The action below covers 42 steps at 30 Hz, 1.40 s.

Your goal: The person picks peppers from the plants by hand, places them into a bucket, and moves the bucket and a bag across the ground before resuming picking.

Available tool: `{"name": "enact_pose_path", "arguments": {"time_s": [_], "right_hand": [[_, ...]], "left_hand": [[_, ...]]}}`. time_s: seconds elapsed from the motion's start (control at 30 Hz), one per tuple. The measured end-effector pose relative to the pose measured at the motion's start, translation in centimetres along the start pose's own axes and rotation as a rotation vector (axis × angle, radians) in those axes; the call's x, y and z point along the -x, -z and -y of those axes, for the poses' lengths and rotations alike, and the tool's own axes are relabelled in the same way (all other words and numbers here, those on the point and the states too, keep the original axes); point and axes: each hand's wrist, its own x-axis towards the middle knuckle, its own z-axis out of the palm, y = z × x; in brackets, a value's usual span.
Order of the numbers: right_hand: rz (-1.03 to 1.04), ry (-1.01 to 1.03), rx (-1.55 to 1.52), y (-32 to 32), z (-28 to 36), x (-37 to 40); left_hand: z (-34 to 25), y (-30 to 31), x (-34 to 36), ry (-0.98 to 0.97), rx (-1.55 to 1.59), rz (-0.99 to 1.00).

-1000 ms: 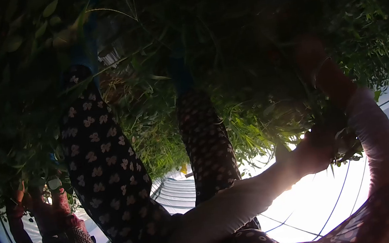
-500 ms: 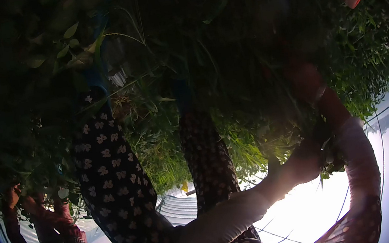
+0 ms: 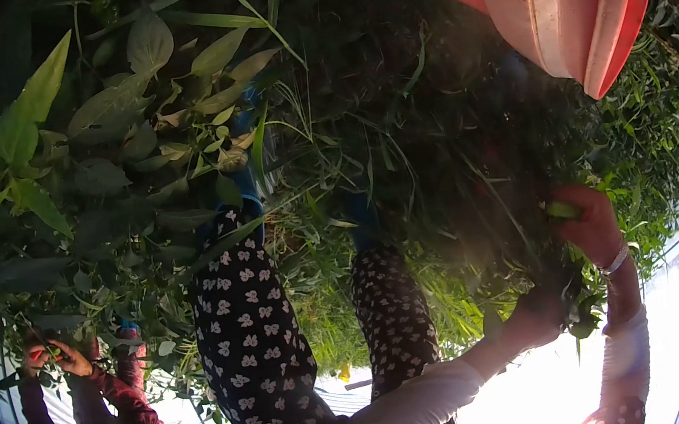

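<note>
Beneath an orange bucket, right hand pinching a green sprig, left hand lower down, clenched around leafy stems, patterned trouser legs left of the bucket

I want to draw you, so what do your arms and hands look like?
Both arms wear long white sleeves down to the wrists, with no gloves. The right hand has a thin silvery bracelet at its wrist; the left hand shows none.
</note>
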Motion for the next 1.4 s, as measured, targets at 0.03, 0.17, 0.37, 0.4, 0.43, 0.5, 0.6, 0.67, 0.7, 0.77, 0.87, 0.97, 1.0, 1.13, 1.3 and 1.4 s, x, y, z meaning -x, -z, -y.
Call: {"name": "enact_pose_path", "arguments": {"time_s": [0.03, 0.17, 0.37, 0.4, 0.43, 0.5, 0.6, 0.67, 0.7, 0.77, 0.87, 0.97, 1.0, 1.13, 1.3, 1.4], "right_hand": [[-0.065, -0.18, -0.327, 1.0, 1.0, 0.5], [-0.265, 0.366, -1.084, 6.9, 3.7, 3.2], [-0.605, 0.326, -0.386, 8.0, 8.4, 3.1], [-0.612, 0.332, -0.318, 7.7, 9.3, 2.7], [-0.616, 0.352, -0.278, 7.2, 10.4, 2.6], [-0.624, 0.401, -0.306, 6.7, 11.4, 3.4], [-0.559, 0.435, -0.56, 3.9, 11.7, 4.9], [-0.38, 0.318, -0.677, -0.9, 10.5, 6.4], [-0.272, 0.328, -0.655, -2.5, 9.9, 6.5], [-0.138, 0.363, -0.548, -7.2, 5.9, 5.4], [-0.004, 0.341, -0.239, -11.9, 1.4, 4.6], [-0.025, 0.446, -0.178, -15.4, -0.7, 4.8], [-0.056, 0.454, -0.122, -15.9, -0.5, 5.1], [-0.131, 0.457, -0.01, -18.3, -2.7, 4.9], [-0.169, 0.482, -0.052, -21.1, -2.0, 5.6], [-0.089, 0.433, -0.06, -21.0, -0.1, 5.2]], "left_hand": [[0.6, -0.4, -0.2, -0.02, -0.04, -0.013], [0.2, 0.2, -0.2, -0.228, -0.169, 0.018], [4.0, -4.1, -1.2, -0.073, 0.225, 0.107], [5.1, -4.7, -1.7, -0.043, 0.207, 0.083], [5.8, -5.1, -2.1, -0.013, 0.19, 0.06], [9.6, -9.6, -4.1, -0.164, 0.057, -0.336], [1.4, 0.2, -1.4, 0.005, -0.169, -0.113], [0.3, 2.4, -0.4, 0.02, 0.209, -0.227], [-1.0, 2.9, 0.2, 0.035, 0.421, -0.274], [-5.9, 8.2, 2.2, -0.05, -0.837, 0.211], [-2.8, 10.0, 6.0, -0.059, -0.865, 0.085], [-4.1, 15.3, 11.3, 0.118, -1.041, 0.138], [-6.4, 18.5, 12.2, 0.203, -0.963, 0.214], [-13.9, 26.6, 12.3, 0.056, -1.435, -0.263], [-22.5, 35.9, 6.3, 0.039, -1.973, -0.655], [-23.0, 43.2, 5.1, 0.143, -1.948, -0.872]]}}
